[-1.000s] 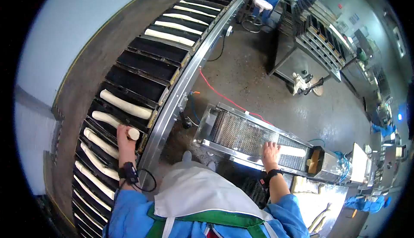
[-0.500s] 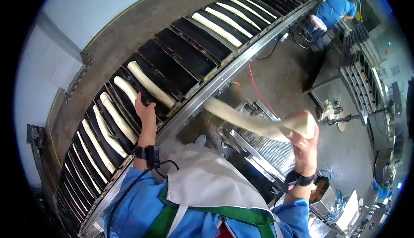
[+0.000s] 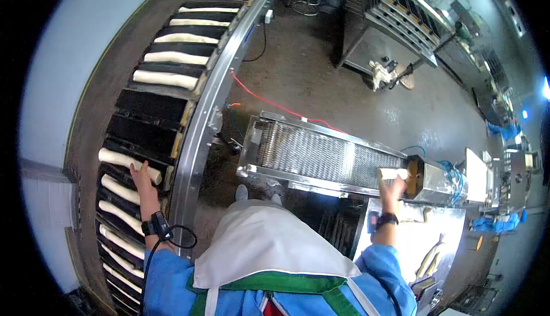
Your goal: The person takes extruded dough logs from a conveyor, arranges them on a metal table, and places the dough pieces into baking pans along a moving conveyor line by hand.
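Note:
My left hand (image 3: 144, 180) reaches over the black trays at the left, its fingers spread at the near side of a long pale dough roll (image 3: 117, 157). Whether they touch the roll is hard to tell. My right hand (image 3: 393, 191) is at the far right end of the metal mesh conveyor (image 3: 321, 153). Its fingers are closed around a short visible length of pale dough (image 3: 392, 173), just beside the orange opening of a machine (image 3: 413, 177). The fingers partly hide how the dough is gripped.
A line of black trays (image 3: 150, 109), several with dough rolls, runs along a metal rail (image 3: 201, 98). A red hose (image 3: 269, 105) lies behind the mesh conveyor. At the lower right, a shiny table (image 3: 444, 221) bears dough pieces. A metal rack (image 3: 395, 15) stands at the back.
The view has turned to the right. My right hand, which held a long dough strip in the air, is now at the machine end with a short dough length. My left hand stays by the trays.

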### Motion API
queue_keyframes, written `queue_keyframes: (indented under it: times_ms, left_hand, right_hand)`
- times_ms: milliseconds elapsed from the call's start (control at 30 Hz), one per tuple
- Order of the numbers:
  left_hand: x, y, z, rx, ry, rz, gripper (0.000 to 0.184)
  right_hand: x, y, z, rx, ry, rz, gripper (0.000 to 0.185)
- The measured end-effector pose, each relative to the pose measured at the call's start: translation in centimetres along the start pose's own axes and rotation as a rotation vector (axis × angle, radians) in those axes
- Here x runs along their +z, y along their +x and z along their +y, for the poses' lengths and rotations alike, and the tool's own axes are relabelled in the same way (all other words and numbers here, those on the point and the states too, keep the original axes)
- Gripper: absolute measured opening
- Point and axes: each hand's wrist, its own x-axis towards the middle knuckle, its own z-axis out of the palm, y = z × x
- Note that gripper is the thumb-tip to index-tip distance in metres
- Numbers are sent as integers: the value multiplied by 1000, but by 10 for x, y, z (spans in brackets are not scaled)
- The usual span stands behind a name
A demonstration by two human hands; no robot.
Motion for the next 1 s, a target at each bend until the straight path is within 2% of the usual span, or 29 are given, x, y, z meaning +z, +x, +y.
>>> queue_keyframes:
  times_ms: [33, 100, 133, 167, 200, 267, 333, 367, 467, 500, 533, 567, 600, 733, 833, 867, 900, 933, 967, 1000]
  left_hand:
    - [11, -18, 22, -86, 102, 61, 80]
    - [23, -70, 63, -139, 72, 68, 80]
    - [3, -31, 27, -152, 68, 82, 85]
    - [-13, 2, -11, -101, 47, 190, 74]
    - [-37, 20, -37, 79, 131, -43, 63]
    - [-59, 37, -64, 88, 284, 59, 62]
    - [-70, 42, -78, 31, 398, 169, 61]
    - [-76, 46, -82, 5, 429, 200, 60]
    - [-86, 65, -93, -75, 451, 245, 58]
    - [-90, 70, -99, -99, 433, 245, 58]
    - [-100, 71, -109, -112, 380, 249, 57]
    - [-101, 42, -89, -141, 363, 233, 58]
    - [-100, 7, -62, -171, 346, 217, 58]
    - [-105, -28, -29, -100, 82, 91, 49]
    - [-113, -21, -15, -11, 64, 335, 26]
    - [-145, 1, -37, 167, 507, 94, 29]
    - [-177, 24, -59, 502, 1123, -39, 33]
    - [-208, 45, -81, 877, 1446, -58, 37]
    - [-219, 54, -85, 725, 1408, -96, 65]
    - [-194, 26, -76, 436, 734, 195, 51]
  right_hand:
    - [-21, -21, 35, 194, -137, 12, 90]
    - [-27, -67, 122, 611, -273, -45, 98]
    - [-30, -92, 146, 838, -176, -34, 97]
    - [-35, -112, 160, 1053, -74, -25, 96]
    - [-43, -125, 169, 893, -165, -209, 92]
    - [-64, -139, 155, 702, -229, -427, 99]
    - [-41, -124, 189, 929, -140, -310, 99]
    - [-14, -107, 216, 1177, -61, -157, 92]
    - [-24, -106, 144, 947, -207, -165, 105]
    - [-24, -105, 143, 940, -145, -108, 99]
    - [-27, -114, 149, 696, -291, -288, 82]
    - [-31, -123, 156, 428, -435, -409, 66]
    - [-30, -122, 157, 351, -464, -397, 65]
    - [-28, -111, 152, 441, -215, -244, 62]
    - [-29, -108, 143, 417, -19, -154, 59]
    - [-34, -108, 137, 413, 62, -133, 58]
    - [-37, -107, 127, 391, 132, -111, 57]
    - [-44, -106, 119, 364, 220, -96, 56]
    - [-51, -105, 108, 336, 316, -81, 56]
    - [-60, -105, 96, 302, 422, -75, 55]
